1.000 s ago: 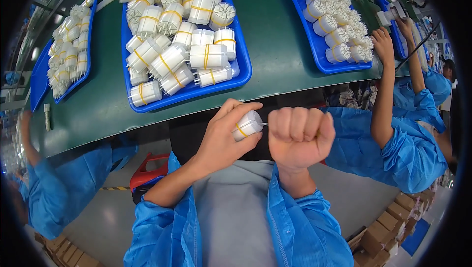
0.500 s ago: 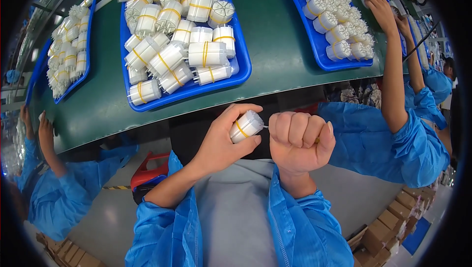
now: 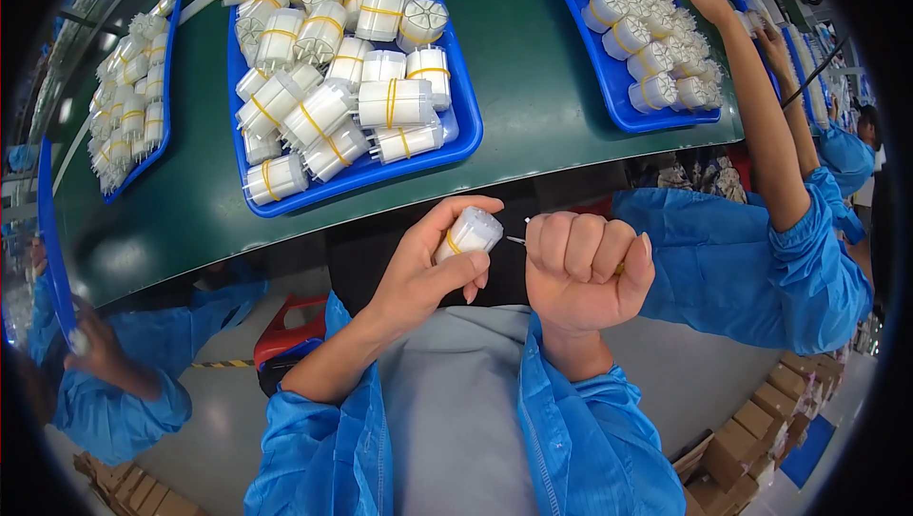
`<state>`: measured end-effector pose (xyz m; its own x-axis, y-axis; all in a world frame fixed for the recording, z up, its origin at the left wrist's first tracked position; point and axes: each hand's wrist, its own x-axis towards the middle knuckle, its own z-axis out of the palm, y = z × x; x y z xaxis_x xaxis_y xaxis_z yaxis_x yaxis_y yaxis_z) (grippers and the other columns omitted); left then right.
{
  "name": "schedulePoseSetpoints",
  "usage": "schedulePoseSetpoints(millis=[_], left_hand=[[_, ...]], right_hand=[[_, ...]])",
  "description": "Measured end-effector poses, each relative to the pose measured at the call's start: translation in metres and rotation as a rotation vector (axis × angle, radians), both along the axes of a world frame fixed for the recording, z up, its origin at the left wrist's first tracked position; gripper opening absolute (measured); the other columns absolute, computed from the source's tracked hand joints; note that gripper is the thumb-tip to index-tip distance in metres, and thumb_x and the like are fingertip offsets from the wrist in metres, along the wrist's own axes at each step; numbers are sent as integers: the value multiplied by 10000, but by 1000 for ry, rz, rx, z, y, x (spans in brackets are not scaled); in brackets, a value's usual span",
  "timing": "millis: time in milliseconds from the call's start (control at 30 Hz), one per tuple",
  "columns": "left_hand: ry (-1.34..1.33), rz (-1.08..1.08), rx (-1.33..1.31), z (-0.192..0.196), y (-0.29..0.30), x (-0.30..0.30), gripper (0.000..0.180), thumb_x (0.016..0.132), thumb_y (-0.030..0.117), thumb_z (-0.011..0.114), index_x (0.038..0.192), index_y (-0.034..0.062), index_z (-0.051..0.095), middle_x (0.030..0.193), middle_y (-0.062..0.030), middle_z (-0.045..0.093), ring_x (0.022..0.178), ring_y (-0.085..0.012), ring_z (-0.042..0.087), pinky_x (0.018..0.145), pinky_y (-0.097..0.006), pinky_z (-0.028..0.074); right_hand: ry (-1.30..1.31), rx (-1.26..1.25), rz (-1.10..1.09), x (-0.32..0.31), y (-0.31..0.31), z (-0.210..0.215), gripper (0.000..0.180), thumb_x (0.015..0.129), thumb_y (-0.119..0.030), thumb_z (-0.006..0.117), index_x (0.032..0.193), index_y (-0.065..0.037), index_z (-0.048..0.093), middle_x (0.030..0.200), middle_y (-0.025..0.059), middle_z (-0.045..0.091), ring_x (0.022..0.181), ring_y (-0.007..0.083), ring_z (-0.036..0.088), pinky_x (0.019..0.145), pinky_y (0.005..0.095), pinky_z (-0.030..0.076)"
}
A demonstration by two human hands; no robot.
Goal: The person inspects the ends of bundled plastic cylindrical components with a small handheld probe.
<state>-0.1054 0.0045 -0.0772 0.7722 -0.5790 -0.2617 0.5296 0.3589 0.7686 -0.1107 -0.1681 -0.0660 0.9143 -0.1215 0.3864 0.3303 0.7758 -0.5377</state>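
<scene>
My left hand [image 3: 418, 254] is wrapped round a white cylindrical bundle [image 3: 473, 235] with a yellow band about it, its clear ribbed end facing right. Beside it my right hand [image 3: 590, 269] is closed in a fist. From that fist a thin metal-tipped tool [image 3: 515, 239] points left toward the bundle's end, a small gap apart. A bit of yellow shows at the thumb, but most of the tool is hidden in the fingers. A tiny white piece [image 3: 528, 220] shows just above the tip; I cannot tell what it is.
Ahead, a blue tray [image 3: 475, 140] piled with similar banded bundles lies on the green table [image 3: 533, 69]. Other filled trays stand at far right [image 3: 623, 121] and far left [image 3: 169, 107]. Co-workers in blue sleeves work on both sides. A red stool [image 3: 285, 326] stands at lower left.
The bundle has turned and moved slightly left; the tool tip has moved away from its end. At left, a co-worker now holds up a blue tray. The right co-worker's hand reaches farther over their tray.
</scene>
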Motion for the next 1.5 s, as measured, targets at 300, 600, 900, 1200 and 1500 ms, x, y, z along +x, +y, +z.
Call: schedulePoseSetpoints(millis=[300, 600, 900, 1200, 1500], left_hand=[[146, 40, -190, 4, -5, 0, 538, 952, 200, 581, 1426, 20, 401, 1067, -117, 572, 856, -187, 631, 732, -300, 532], [110, -20, -246, -2, -2, -1, 558, 965, 227, 568, 1442, 25, 361, 1156, -153, 576, 909, -199, 625, 753, -309, 533], [-210, 66, -48, 2, -4, -10, 585, 912, 228, 646, 1397, 21, 392, 1155, -189, 577, 910, -208, 625, 747, -307, 529], [-324, 66, -62, 1, -2, -14, 490, 928, 198, 616, 1336, 49, 391, 1135, -210, 575, 859, -190, 616, 716, -300, 522], [-532, 68, 81, 1, 4, -11, 307, 953, 142, 584, 1229, 59, 478, 1185, -134, 565, 1024, -179, 564, 880, -311, 462]], right_hand=[[-4, -9, -23, -1, -1, 3, 471, 1031, -337, 362, 615, -117, 343, 535, -3, 371, 479, 148, 297, 496, 327, 255], [-5, -7, -39, -4, -3, 3, 468, 1030, -338, 357, 617, -118, 339, 535, -4, 366, 478, 147, 298, 498, 329, 259], [-6, -15, -62, -6, -5, 6, 462, 1030, -334, 346, 619, -123, 339, 532, -4, 368, 477, 148, 298, 499, 331, 262], [-21, -23, -82, -6, -5, 8, 456, 1029, -325, 332, 619, -126, 336, 531, -4, 368, 474, 146, 308, 499, 329, 265], [13, -11, -90, -5, -6, 8, 453, 1028, -318, 320, 617, -128, 335, 538, 1, 380, 485, 148, 316, 512, 325, 265]])
